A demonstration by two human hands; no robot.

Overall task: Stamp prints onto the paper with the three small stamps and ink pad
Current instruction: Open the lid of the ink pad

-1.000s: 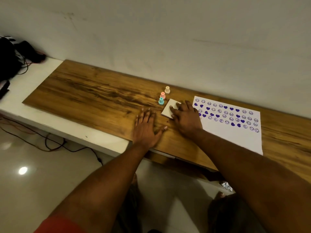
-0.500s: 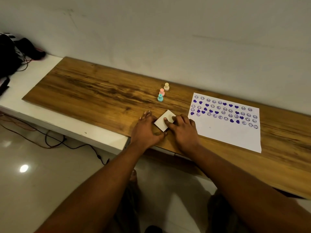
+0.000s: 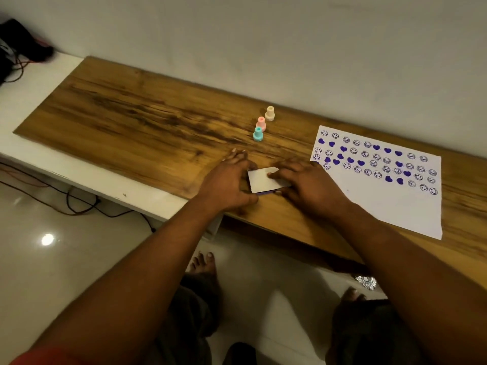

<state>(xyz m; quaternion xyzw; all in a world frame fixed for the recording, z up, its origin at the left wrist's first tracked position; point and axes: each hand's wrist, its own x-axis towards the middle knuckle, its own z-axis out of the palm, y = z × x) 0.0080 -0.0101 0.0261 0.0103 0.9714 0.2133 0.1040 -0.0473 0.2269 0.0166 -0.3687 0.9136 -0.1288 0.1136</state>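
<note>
A small white ink pad [image 3: 264,180] sits near the front edge of the wooden board [image 3: 147,127]; its lid is tilted up and a purple strip shows under it. My left hand [image 3: 226,180] grips its left side and my right hand [image 3: 308,181] holds its right side, fingers on the lid. Three small stamps stand in a row behind: teal [image 3: 258,134], pink [image 3: 261,123], cream [image 3: 269,113]. The white paper [image 3: 395,206] lies to the right, with rows of purple smileys and hearts on its upper part.
A white wall runs right behind the board. A white shelf [image 3: 34,85] extends left, with dark gear and cables [image 3: 15,46] on it. Cables trail on the glossy floor below. My bare feet [image 3: 204,264] and a shiny scrap [image 3: 365,281] are under the board.
My right hand slid the ink pad from beside the stamps toward the front edge. My left hand moved in to grip it, and the lid has lifted at the near side.
</note>
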